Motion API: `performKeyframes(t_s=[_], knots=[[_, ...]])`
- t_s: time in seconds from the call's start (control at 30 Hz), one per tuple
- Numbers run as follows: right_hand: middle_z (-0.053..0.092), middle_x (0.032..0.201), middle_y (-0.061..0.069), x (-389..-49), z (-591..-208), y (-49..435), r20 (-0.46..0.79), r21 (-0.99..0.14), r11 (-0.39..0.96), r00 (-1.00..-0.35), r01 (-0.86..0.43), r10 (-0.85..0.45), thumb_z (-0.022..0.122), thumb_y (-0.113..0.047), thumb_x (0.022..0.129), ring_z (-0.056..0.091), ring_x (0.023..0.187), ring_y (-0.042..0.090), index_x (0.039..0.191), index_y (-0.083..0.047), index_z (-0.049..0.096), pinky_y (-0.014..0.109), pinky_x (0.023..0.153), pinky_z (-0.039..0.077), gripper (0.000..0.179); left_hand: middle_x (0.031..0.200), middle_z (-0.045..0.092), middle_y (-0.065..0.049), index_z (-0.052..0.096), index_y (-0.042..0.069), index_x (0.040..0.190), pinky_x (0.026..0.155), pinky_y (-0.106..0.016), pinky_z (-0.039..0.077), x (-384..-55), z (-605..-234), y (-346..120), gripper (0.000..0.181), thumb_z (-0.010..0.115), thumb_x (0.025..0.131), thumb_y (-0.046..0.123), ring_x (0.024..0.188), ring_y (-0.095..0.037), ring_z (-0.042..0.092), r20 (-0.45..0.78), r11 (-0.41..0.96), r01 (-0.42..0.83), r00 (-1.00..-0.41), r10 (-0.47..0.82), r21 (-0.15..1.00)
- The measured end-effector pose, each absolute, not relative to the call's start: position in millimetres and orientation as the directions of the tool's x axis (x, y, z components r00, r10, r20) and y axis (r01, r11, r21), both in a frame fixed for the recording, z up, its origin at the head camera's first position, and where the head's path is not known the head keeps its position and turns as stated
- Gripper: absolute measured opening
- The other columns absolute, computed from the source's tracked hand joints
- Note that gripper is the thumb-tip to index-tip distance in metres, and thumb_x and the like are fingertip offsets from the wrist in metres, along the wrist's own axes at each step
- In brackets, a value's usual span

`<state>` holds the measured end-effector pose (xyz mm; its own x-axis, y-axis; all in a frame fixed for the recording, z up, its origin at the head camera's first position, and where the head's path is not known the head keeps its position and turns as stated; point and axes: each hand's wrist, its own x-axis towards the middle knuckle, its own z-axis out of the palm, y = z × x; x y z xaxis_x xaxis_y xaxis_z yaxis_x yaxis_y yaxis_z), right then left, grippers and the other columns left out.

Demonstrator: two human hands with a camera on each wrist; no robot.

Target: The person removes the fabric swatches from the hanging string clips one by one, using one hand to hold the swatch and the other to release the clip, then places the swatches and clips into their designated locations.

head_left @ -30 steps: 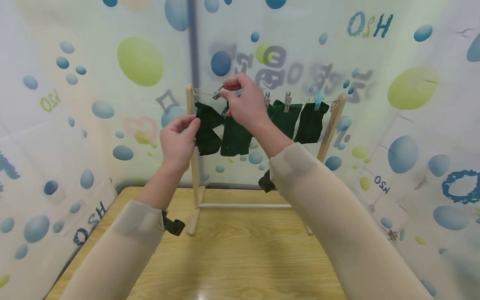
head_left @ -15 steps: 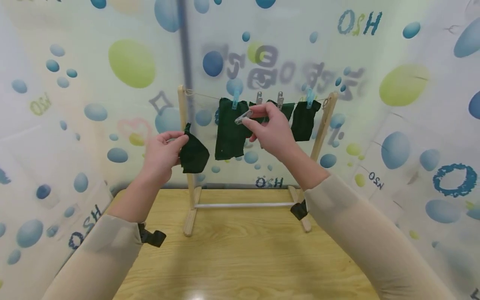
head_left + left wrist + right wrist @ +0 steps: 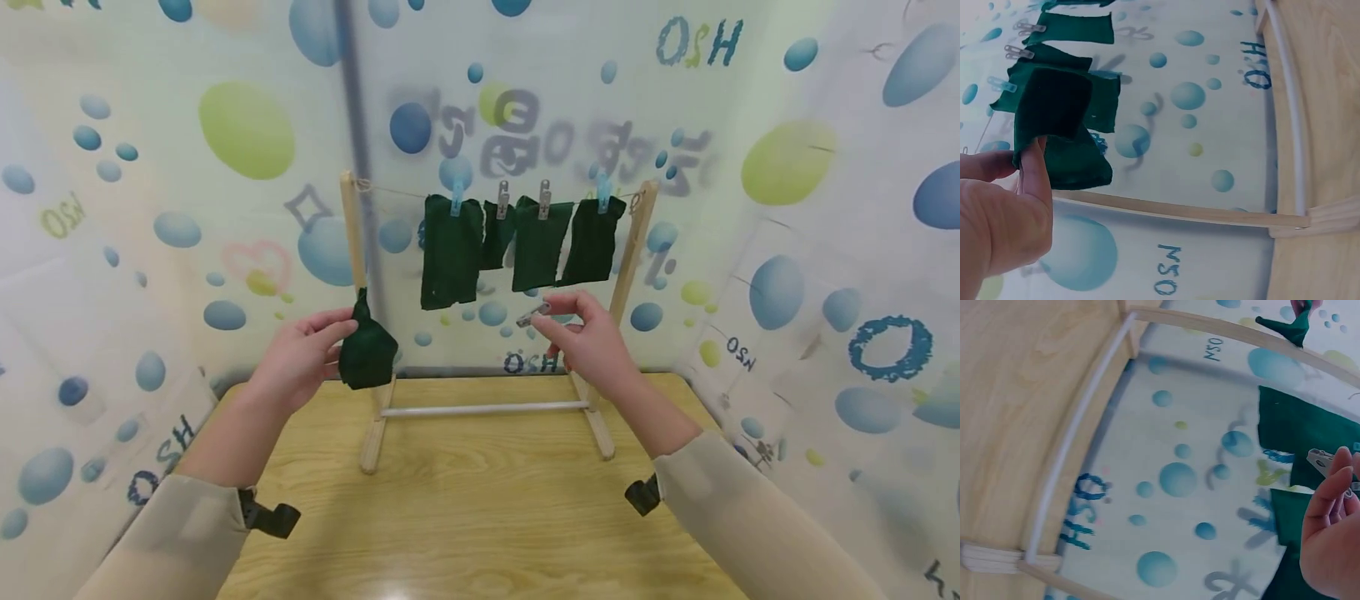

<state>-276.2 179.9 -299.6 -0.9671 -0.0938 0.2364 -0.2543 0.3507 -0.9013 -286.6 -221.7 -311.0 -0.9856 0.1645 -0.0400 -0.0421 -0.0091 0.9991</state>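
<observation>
My left hand point(image 3: 303, 354) pinches a small dark green cloth point(image 3: 369, 346) near its top, and the cloth hangs gathered in front of the rack's left post. In the left wrist view that cloth point(image 3: 1054, 106) droops over the fingertips. My right hand point(image 3: 592, 337) holds a metal clothespin point(image 3: 533, 314) between thumb and fingers, below the line and apart from it. Behind, several green cloths point(image 3: 542, 250) hang on a string, fixed with blue clips point(image 3: 457, 200) and metal clothespins point(image 3: 544, 200).
The wooden rack point(image 3: 351, 225) stands on a wood-grain table point(image 3: 480, 492), with a white crossbar point(image 3: 487, 409) low between its feet. A patterned curtain point(image 3: 255, 217) surrounds the table at the back and sides. The string point(image 3: 397, 192) runs bare beside the left post.
The left cloth has come away from the line and moved down and left with my left hand. My right hand has drawn down and right from the string, still holding the metal clothespin.
</observation>
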Motion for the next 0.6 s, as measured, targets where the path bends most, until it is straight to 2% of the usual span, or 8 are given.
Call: performKeyframes(t_s=[0.1, 0.17, 0.2, 0.3, 0.43, 0.53, 0.6], knots=[[0.064, 0.141, 0.011, -272, -317, 187, 0.195, -0.914, 0.348, -0.978, -0.209, -0.075, 0.074, -0.036, 0.107, 0.068, 0.073, 0.017, 0.146, -0.011, 0.058, 0.026, 0.06, 0.052, 0.049, 0.175, 0.038, -0.012, 0.031, 0.005, 0.173, 0.089, -0.022, 0.063, -281, -322, -228, 0.067, 0.056, 0.117, 0.031, 0.103, 0.002, 0.076, -0.066, -0.008, -0.069, -0.982, 0.179, 0.998], [0.064, 0.141, 0.013, -270, -328, 191, 0.171, -0.925, 0.333, -0.983, -0.183, -0.066, 0.075, -0.035, 0.107, 0.068, 0.073, 0.017, 0.145, -0.011, 0.059, 0.027, 0.059, 0.052, 0.048, 0.183, 0.021, -0.015, 0.027, 0.006, 0.175, 0.09, -0.021, 0.062, -277, -330, -232, 0.068, 0.054, 0.117, 0.032, 0.104, 0.004, 0.075, -0.085, -0.016, -0.09, -0.979, 0.183, 0.996], [0.063, 0.141, 0.013, -269, -333, 193, 0.161, -0.929, 0.328, -0.985, -0.173, -0.065, 0.075, -0.035, 0.107, 0.067, 0.073, 0.017, 0.145, -0.011, 0.059, 0.027, 0.058, 0.052, 0.048, 0.183, 0.019, -0.016, 0.026, 0.006, 0.175, 0.091, -0.021, 0.062, -274, -333, -234, 0.068, 0.053, 0.118, 0.032, 0.104, 0.004, 0.075, -0.094, -0.025, -0.1, -0.979, 0.18, 0.995], [0.063, 0.139, 0.013, -269, -351, 198, 0.14, -0.938, 0.313, -0.989, -0.151, -0.057, 0.075, -0.035, 0.106, 0.067, 0.072, 0.017, 0.146, -0.012, 0.06, 0.026, 0.057, 0.051, 0.048, 0.17, 0.041, -0.012, 0.025, 0.006, 0.175, 0.091, -0.022, 0.063, -269, -345, -242, 0.07, 0.055, 0.117, 0.032, 0.104, 0.001, 0.075, -0.104, -0.053, -0.115, -0.98, 0.17, 0.992], [0.064, 0.134, 0.012, -268, -375, 206, 0.114, -0.945, 0.304, -0.992, -0.123, -0.045, 0.075, -0.036, 0.106, 0.069, 0.073, 0.019, 0.148, -0.014, 0.063, 0.025, 0.056, 0.05, 0.049, 0.14, 0.055, 0.015, 0.031, 0.009, 0.173, 0.091, -0.022, 0.062, -264, -364, -256, 0.069, 0.059, 0.115, 0.036, 0.103, -0.001, 0.073, -0.124, -0.069, -0.135, -0.981, 0.146, 0.988], [0.064, 0.129, 0.01, -266, -389, 210, 0.085, -0.955, 0.284, -0.996, -0.089, -0.027, 0.075, -0.034, 0.106, 0.069, 0.073, 0.018, 0.148, -0.013, 0.065, 0.025, 0.056, 0.05, 0.048, 0.133, 0.058, 0.02, 0.044, 0.018, 0.165, 0.091, -0.023, 0.062, -261, -379, -269, 0.055, 0.06, 0.115, 0.037, 0.106, -0.002, 0.072, -0.132, -0.091, -0.145, -0.982, 0.135, 0.985], [0.064, 0.128, 0.008, -265, -397, 212, 0.073, -0.959, 0.274, -0.997, -0.076, -0.018, 0.075, -0.033, 0.106, 0.068, 0.073, 0.015, 0.148, -0.013, 0.065, 0.025, 0.056, 0.05, 0.047, 0.126, 0.063, 0.022, 0.057, 0.026, 0.151, 0.091, -0.023, 0.062, -258, -389, -278, 0.038, 0.059, 0.115, 0.037, 0.106, -0.003, 0.072, -0.13, -0.114, -0.145, -0.983, 0.133, 0.983]])
